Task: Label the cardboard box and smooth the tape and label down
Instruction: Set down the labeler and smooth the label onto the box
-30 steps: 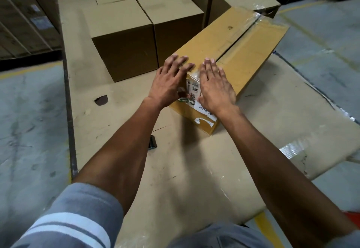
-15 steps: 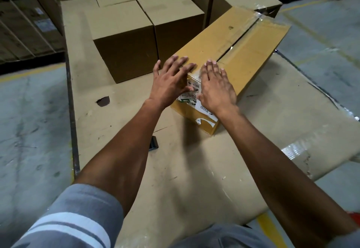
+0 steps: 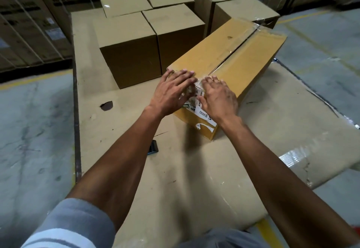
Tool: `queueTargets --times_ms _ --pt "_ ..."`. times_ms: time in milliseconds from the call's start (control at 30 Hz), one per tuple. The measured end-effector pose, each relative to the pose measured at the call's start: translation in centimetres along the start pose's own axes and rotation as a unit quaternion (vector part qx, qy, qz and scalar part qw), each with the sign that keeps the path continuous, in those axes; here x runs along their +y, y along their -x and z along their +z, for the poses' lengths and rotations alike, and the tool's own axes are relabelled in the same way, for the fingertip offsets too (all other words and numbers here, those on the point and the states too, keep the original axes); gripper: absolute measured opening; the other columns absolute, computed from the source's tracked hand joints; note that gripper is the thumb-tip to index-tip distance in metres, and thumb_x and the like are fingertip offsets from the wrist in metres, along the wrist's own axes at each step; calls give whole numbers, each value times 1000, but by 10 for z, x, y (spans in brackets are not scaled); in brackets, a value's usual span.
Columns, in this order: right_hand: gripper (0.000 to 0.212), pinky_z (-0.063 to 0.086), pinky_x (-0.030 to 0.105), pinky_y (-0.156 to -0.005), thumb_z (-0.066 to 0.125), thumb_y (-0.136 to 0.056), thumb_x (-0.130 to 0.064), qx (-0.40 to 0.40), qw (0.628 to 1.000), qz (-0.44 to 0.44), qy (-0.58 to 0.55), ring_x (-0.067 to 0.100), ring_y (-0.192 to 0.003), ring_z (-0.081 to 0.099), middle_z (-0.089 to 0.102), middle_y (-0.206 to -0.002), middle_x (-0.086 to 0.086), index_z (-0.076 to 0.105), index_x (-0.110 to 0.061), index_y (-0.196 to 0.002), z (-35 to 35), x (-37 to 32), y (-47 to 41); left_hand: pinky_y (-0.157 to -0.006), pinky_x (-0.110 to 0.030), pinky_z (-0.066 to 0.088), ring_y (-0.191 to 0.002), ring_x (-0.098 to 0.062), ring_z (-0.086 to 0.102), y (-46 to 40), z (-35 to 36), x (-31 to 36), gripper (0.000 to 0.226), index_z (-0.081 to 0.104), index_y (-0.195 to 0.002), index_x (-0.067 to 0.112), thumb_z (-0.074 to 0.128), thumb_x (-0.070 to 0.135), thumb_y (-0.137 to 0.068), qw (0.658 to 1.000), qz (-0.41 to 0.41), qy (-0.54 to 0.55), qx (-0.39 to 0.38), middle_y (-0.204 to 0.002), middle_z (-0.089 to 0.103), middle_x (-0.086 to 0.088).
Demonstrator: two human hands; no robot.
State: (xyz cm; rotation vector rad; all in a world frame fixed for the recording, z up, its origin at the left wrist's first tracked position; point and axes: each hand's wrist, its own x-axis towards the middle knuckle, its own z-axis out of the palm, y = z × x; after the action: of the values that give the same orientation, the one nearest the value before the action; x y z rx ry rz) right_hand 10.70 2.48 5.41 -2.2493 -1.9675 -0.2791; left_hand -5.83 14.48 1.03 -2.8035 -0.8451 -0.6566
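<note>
Plain brown boxes [image 3: 128, 39] stood toward 11 o'clock on the cardboard-covered table [image 3: 120, 130]. The left hand [image 3: 172, 92] lay flat, fingers spread, gripping nothing, on the near end of the yellow cardboard box [image 3: 231, 60] at centre. Between the hands showed the white label [image 3: 204, 116]. The right hand [image 3: 219, 96] pressed flat likewise, open.

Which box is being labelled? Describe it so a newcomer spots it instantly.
On the cardboard-covered platform, look right of the block of square brown boxes. The yellowish long box lies diagonally, with both hands pressing its near end. Only it has a taped centre seam and a white printed label.
</note>
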Motion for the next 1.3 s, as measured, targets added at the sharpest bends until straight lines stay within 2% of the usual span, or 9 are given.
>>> queueTargets --times_ms 167,300,467,700,767,900,967,1133,1300 --pt "79 14 50 -131 52 -103 -49 -55 998 9 14 32 -162 10 19 -173 13 21 -11 -164 3 2 -14 -113 -59 28 -153 -26 35 -16 -14 2 71 35 -162 42 40 71 -98 996 -7 -36 -85 -174 30 9" --pt "81 9 51 -132 48 -103 -51 -71 997 43 8 34 -162 1 3 -175 15 13 -12 -166 3 1 -18 -109 -60 27 -153 -30 29 -29 -18 4 80 23 -166 45 39 76 -95 988 -14 -79 -131 -176 22 10" --pt "66 22 46 -130 62 -101 -38 21 1000 1 -15 33 -159 23 35 -167 12 41 -10 -156 11 3 -2 -102 -54 32 -147 -25 44 -18 -21 9 64 42 -160 40 44 65 -102 995 -8 -52 -80 -167 43 9" --pt "48 47 33 -111 80 -90 -20 111 990 -52 -72 28 -127 66 70 -135 13 68 -6 -134 15 13 11 -104 -56 36 -142 -19 56 -1 -19 23 46 58 -151 25 51 39 -108 997 15 -70 -27 -154 60 3" --pt "46 46 35 -114 70 -97 -23 85 992 -46 -80 26 -133 62 67 -141 11 63 -10 -140 11 12 8 -107 -57 30 -146 -17 52 -4 -24 30 50 57 -152 24 49 41 -106 997 -7 -58 -47 -156 59 3" --pt "60 16 49 -131 45 -107 -36 -6 999 -33 -21 27 -159 25 37 -167 8 33 -11 -160 4 8 -2 -118 -65 17 -160 -14 29 -18 -32 44 68 34 -166 27 45 51 -103 984 -70 -63 -155 -173 32 8" --pt "62 12 51 -131 37 -109 -36 -42 997 -42 -43 28 -161 18 30 -170 9 26 -9 -163 0 11 -5 -121 -69 13 -163 -15 20 -23 -36 46 76 22 -169 27 42 56 -102 976 -80 -63 -193 -177 20 8" --pt "48 32 48 -126 36 -110 -25 -20 983 -27 -182 29 -147 45 50 -157 15 44 -7 -153 -20 40 3 -126 -67 -8 -164 -18 16 -29 -49 67 74 20 -170 20 12 60 -108 973 -109 -30 -202 -177 18 -2" --pt "41 34 51 -122 36 -112 -24 6 974 26 -224 29 -133 54 61 -140 16 50 -8 -146 -13 82 12 -131 -60 -1 -161 -22 27 -38 -41 123 80 28 -167 20 13 69 -106 984 -95 -8 -150 -173 32 -5"
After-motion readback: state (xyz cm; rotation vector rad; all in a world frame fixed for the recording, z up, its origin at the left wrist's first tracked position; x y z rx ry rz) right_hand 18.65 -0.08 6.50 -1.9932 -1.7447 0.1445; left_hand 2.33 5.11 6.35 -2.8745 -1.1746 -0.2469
